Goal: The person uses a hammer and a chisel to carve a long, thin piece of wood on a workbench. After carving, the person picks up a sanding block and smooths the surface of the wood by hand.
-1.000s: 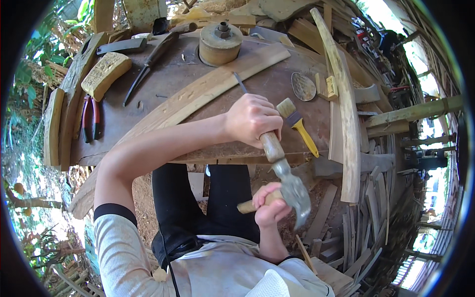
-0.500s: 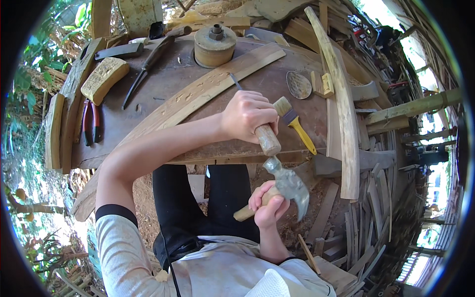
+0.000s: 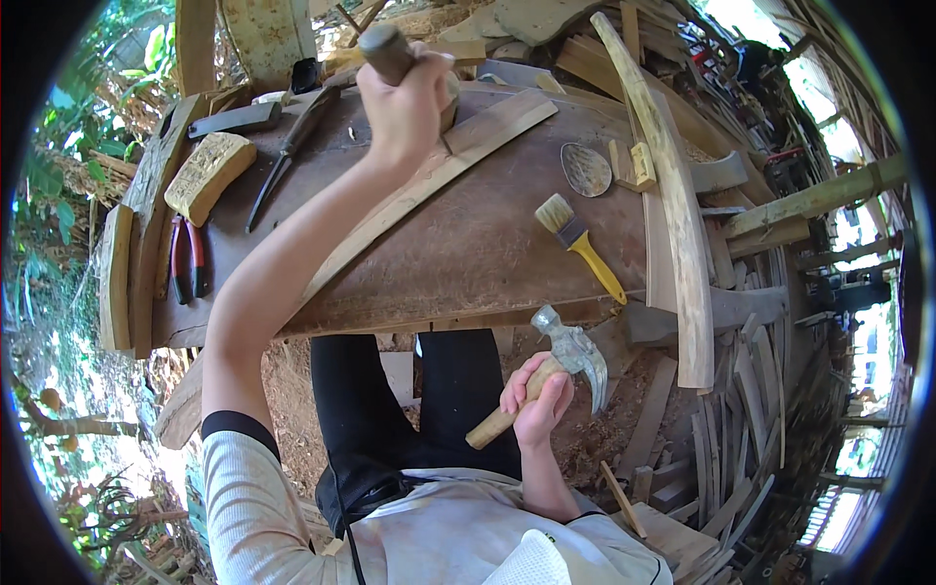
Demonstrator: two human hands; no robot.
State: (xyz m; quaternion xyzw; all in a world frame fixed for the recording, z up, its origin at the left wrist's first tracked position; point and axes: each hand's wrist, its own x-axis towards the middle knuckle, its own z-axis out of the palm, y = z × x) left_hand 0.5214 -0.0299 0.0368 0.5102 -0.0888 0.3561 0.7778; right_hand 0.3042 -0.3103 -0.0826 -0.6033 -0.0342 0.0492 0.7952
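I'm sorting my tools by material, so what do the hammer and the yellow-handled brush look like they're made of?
The hammer, held in the right hand, seems to have a dull grey metal head with worn, patchy marks and a pale bare wooden handle, apparently unvarnished. The brush has a glossy yellow handle, plastic or painted wood, I cannot tell which, a dark band, likely metal, and pale bristles.

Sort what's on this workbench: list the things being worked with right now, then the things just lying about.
In use:
left hand gripping a wooden-handled tool over the long plank
right hand holding the claw hammer

Lying about:
yellow-handled brush
red-handled pliers
carved wooden block
curved wooden stave
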